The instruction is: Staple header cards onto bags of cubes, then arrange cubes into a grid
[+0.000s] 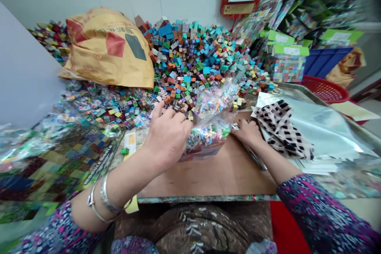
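My left hand point(168, 135) hovers palm down at the near edge of a heap of small printed toy blocks point(190, 67). Its fingers curl down, and the fingertips and anything in them are hidden. Just right of it, a clear plastic bag point(210, 133) of small colourful pieces lies on the brown board point(214, 174). My right hand point(249, 131) is closed at the bag's right side. A slim metal tool point(258, 158) runs out from under that hand and wrist; its kind does not show.
A yellow woven sack point(108, 47) rests on the heap. Left lie printed block-pattern packages point(74, 154). On the right are a black-and-white patterned cloth point(282, 129), silvery sheets point(324, 135), a red basket point(326, 89), a blue bin point(324, 61) and green-topped bags point(287, 61).
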